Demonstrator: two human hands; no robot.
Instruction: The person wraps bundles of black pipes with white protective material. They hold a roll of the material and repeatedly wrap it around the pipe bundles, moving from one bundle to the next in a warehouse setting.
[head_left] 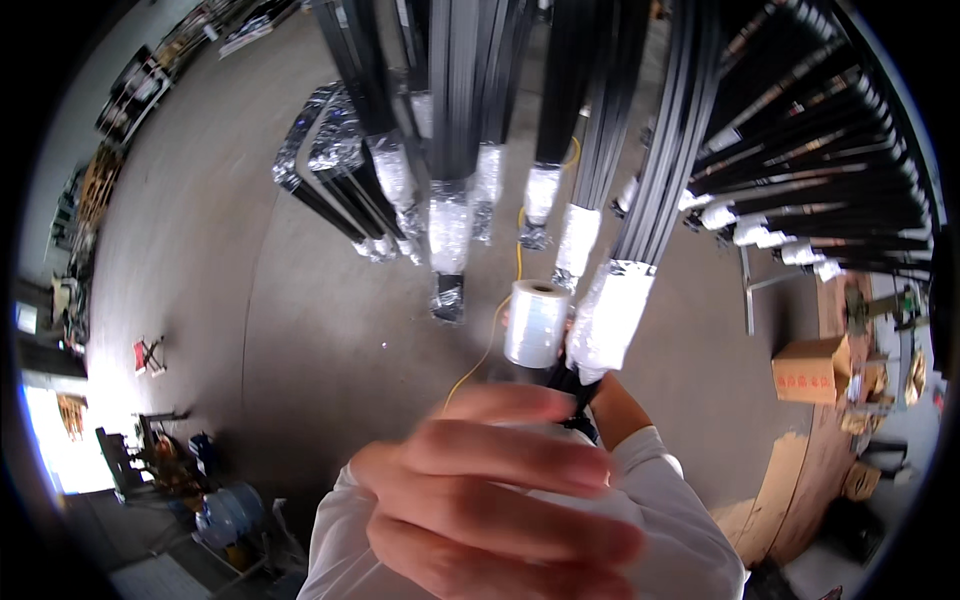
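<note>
My left hand (490, 490) is large and blurred, close in front of my chest. Its fingers are stretched to the right and slightly apart, with nothing seen in them. Past it stands a roll of clear stretch film (535, 325), upright, its core hole facing up. Bits of my right hand (568, 327) show at the roll's sides, gripping it from behind; most of that hand is hidden. Just right of the roll hangs a bundle of long black bars (665, 160), its lower end wrapped in white and clear film (610, 318). My right forearm (618, 408) passes below that end.
More black bundles with film-wrapped ends (450, 215) hang ahead. Several wrapped black pieces (335, 150) stand to the left. Rows of bundles (800, 180) fill the right. A yellow cord (480, 362) runs along the floor. A cardboard box (808, 370) sits at right.
</note>
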